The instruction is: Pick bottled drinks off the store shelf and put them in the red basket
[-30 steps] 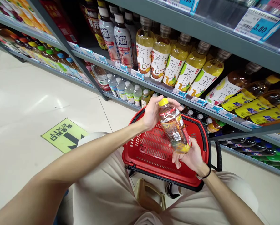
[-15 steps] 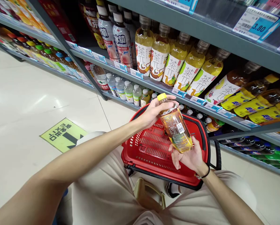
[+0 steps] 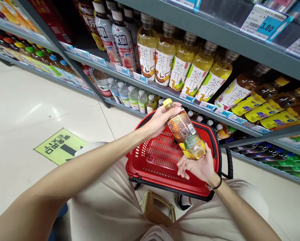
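A tea bottle (image 3: 183, 130) with a yellow cap and amber drink is held tilted above a red shopping basket (image 3: 152, 174). My left hand (image 3: 160, 120) is wrapped round its neck and shoulder, just under the cap. My right hand (image 3: 198, 165) cups the bottle's base from below, palm up, fingers partly spread; a dark band is on that wrist. The bottle's back label with a barcode faces me. The basket stands on the floor in front of my knees, and its inside looks bare.
Grey store shelves (image 3: 165, 90) run from upper left to right, packed with drink bottles and price tags. A green floor sticker (image 3: 60, 147) with an arrow lies on the pale tiles at left. A small stool (image 3: 157, 209) shows between my legs.
The bottle has turned in my hands, so a different side of the label shows, and it tilts further left. The view has shifted slightly leftward.
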Tool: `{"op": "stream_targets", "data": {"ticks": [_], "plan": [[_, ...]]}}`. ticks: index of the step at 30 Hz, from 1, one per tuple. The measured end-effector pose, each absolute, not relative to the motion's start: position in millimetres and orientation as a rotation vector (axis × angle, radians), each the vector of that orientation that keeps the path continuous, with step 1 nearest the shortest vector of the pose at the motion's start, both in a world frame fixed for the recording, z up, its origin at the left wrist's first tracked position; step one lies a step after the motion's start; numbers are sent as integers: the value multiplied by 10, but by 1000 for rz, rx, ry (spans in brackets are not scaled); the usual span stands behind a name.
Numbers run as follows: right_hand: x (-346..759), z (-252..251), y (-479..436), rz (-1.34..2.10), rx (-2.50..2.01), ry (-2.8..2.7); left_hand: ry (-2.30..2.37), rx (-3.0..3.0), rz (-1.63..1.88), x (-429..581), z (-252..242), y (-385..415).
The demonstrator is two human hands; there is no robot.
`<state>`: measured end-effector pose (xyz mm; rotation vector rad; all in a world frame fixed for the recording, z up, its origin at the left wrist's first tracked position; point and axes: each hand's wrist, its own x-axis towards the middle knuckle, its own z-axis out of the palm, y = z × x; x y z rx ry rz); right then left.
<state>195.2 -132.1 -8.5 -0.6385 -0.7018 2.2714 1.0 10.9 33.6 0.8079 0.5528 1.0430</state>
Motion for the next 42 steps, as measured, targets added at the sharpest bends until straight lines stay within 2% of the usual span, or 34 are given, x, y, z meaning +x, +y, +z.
{"op": "stream_targets", "data": {"ticks": [11,20,30,42], "plan": [[1888,-122,-1317,1952,-862,-825,684,716,1074,-6,351,165],[1831,-176,-1332,1804,-941,-893,608,742,1033,-71,401,164],[1739,-168,-1339,1772,-1068,-860,534,964,932,-95,439,96],[1762,-144,-1346,1846,-1021,-839,497,954,894,-139,492,93]]}}
